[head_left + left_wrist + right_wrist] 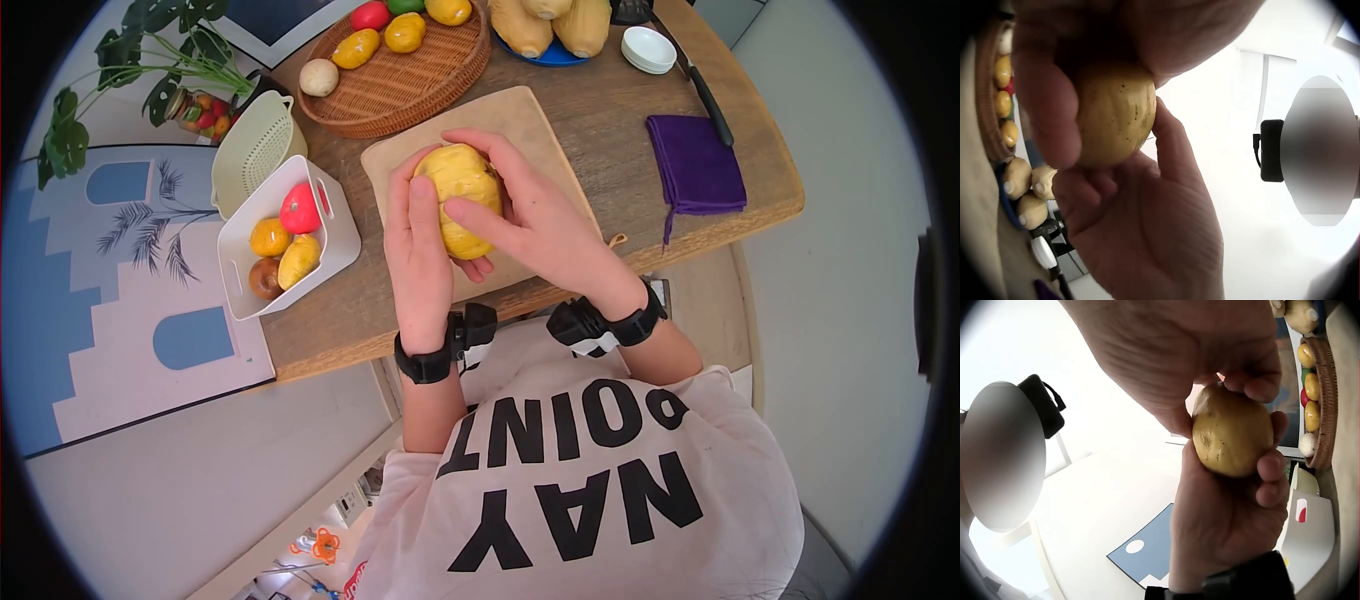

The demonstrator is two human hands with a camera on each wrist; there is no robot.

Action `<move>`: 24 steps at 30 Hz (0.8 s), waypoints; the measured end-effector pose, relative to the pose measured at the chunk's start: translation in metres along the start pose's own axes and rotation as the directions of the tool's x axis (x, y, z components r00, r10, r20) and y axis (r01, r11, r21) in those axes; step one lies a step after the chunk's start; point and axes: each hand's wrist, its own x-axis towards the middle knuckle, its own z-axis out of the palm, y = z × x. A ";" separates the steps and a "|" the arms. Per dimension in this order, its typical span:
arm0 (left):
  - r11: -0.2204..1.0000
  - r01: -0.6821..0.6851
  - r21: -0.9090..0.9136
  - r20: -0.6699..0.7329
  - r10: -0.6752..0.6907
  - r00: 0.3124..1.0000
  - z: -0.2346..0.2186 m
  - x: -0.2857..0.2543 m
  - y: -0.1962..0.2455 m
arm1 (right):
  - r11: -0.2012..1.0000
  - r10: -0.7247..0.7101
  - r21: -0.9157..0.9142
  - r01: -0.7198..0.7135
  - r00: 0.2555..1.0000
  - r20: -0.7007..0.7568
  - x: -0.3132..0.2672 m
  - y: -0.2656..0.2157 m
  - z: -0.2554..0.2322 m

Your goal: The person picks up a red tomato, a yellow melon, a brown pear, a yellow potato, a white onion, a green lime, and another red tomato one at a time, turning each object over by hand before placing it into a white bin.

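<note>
A wooden worktop (640,110) stands over a pale floor with a blue patterned mat; on it lie, from large to small, a light cutting board (520,120), a round wicker tray (410,85) with yellow and red fruits, a white basket (335,240) with four fruits inside, a folded purple cloth (697,165), a black-handled knife (705,95) and a small stack of white dishes (649,48). Above the cutting board both hands hold one yellow potato (460,195); the left hand (420,260) wraps it from the side with curled fingers, and the right hand (545,225) closes over it from the other side, thumb across the front. In the wrist views the skin of the potato looks whole, with small dark spots; no cut is visible. I judge the work is at an early stage: the potato is picked up and held, the knife lies untouched well apart, and any cutting or peeling is not yet done.
</note>
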 end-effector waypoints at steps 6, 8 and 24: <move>1.000 0.023 0.000 0.033 -0.023 0.999 0.001 -0.001 0.002 | 0.990 -0.052 0.132 0.056 0.998 -0.040 0.005 0.015 -0.001; 0.997 0.059 -0.052 0.090 -0.055 0.994 -0.004 0.000 -0.002 | 0.984 0.057 0.173 -0.052 0.998 -0.026 0.004 0.007 -0.005; 0.937 0.039 -0.347 0.199 0.033 0.980 -0.009 0.001 -0.003 | 0.999 -0.050 -0.011 0.050 0.999 0.012 0.001 0.007 -0.005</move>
